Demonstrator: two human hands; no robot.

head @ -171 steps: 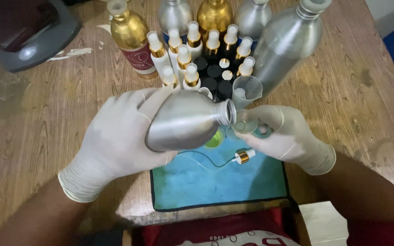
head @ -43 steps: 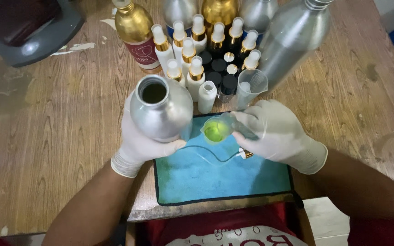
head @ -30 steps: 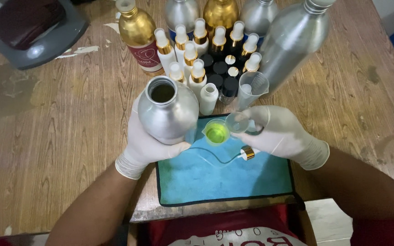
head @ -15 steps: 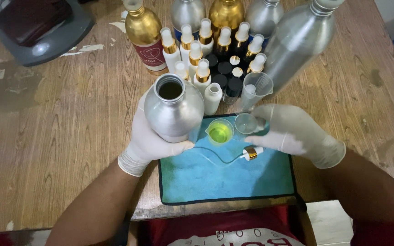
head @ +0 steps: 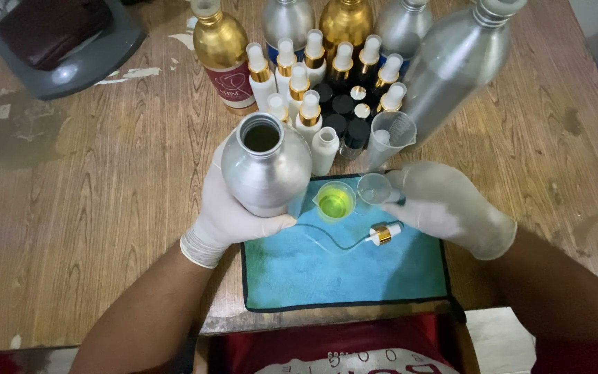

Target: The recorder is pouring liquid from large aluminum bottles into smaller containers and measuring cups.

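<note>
My left hand [head: 233, 208], in a white glove, grips an open silver metal bottle [head: 266, 166] held upright above the left edge of a blue cloth [head: 344, 266]. My gloved right hand [head: 444, 208] holds a small clear empty cup [head: 374, 188] at its fingertips. Just left of that cup, a small clear beaker of yellow-green liquid [head: 334, 202] stands on the cloth. A gold-and-white spray pump [head: 385, 234] with a thin tube lies on the cloth below it.
Behind the cloth stand several small white spray bottles [head: 311, 111], black-capped vials [head: 344, 114], a clear measuring cup [head: 389, 138], gold bottles [head: 221, 52] and large silver bottles [head: 455, 66]. A grey device [head: 64, 41] sits at the table's far left. The wooden table [head: 77, 208] edge is near me.
The silver bottle went from tilted over the beaker to upright in my left hand. My right hand left the beaker and now holds the small empty cup slightly to the right.
</note>
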